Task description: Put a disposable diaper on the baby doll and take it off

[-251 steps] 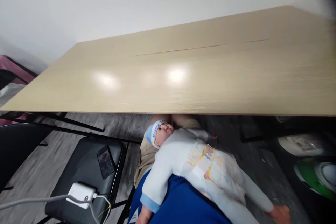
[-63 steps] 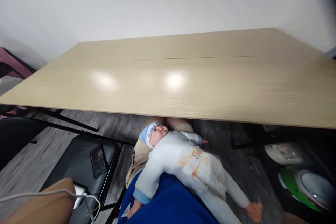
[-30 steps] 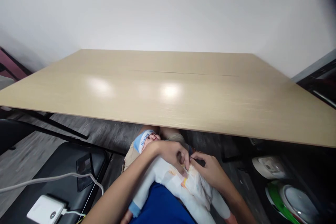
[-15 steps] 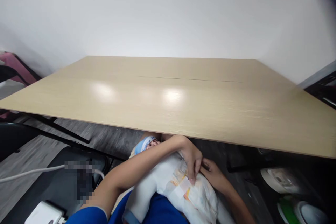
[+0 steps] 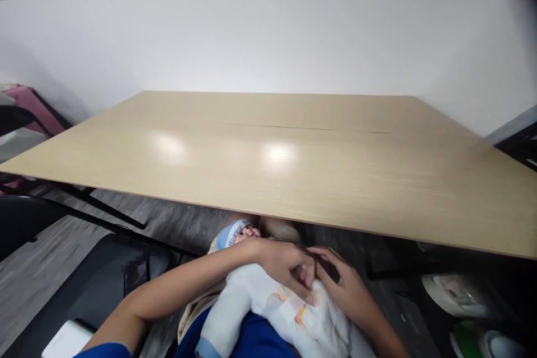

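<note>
Although the table edge (image 5: 293, 215) hides part of it, the baby doll (image 5: 251, 296) lies face up across your lap, just below that edge, with its capped head (image 5: 235, 232) pointing away from you and to your left and its legs running toward your right hip. So its long axis slants from upper left to lower right. The printed diaper (image 5: 310, 319) sits at the doll's middle, directly under both of your hands. Your left hand (image 5: 285, 263) reaches across the doll's chest, fingers curled and pressed together at the diaper's upper edge; it seems to pinch a bit of the waistband, though the exact hold is too blurred to tell. Your right hand (image 5: 348, 291) lies flat on the diaper's right side, fingertips touching those of the left. Both hands are equally close to the waistband; the left arm crosses the long axis, the right runs along it. A dark chair (image 5: 104, 285) stands at your left.
</note>
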The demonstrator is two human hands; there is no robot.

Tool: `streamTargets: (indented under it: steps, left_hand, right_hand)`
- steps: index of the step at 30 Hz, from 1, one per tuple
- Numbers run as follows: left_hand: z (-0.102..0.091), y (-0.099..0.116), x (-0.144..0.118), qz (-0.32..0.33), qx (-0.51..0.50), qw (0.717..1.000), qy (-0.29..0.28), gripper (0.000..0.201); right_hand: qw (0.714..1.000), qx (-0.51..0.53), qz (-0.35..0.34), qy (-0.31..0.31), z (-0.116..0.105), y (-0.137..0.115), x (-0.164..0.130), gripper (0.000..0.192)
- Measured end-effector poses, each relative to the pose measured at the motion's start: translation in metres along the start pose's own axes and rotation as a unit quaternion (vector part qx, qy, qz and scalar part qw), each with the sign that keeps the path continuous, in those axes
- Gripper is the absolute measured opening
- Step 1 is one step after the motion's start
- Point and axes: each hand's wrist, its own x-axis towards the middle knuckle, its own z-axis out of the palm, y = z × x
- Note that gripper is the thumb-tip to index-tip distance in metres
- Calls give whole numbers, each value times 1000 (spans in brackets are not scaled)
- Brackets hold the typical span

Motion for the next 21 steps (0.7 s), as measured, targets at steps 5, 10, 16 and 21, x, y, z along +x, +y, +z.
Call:
streamTargets:
  steps: [5,10,16,21]
  left_hand:
    - [33,-2,-32,28,66,986,152,28]
    - [47,6,-45,4,38,978,203,35]
    - [46,25,-72,69,-72,986,131,38]
    - [43,22,-99,99,-128,985,-61,46]
  right_hand:
    - [992,17,-72,-98,5,-40,5,36]
    - [987,29,-79,-137,7,-55,13,33]
    - [988,-1,-52,-144,3,-69,11,37]
    - [982,-19,62,-176,-32,-65,-31,61]
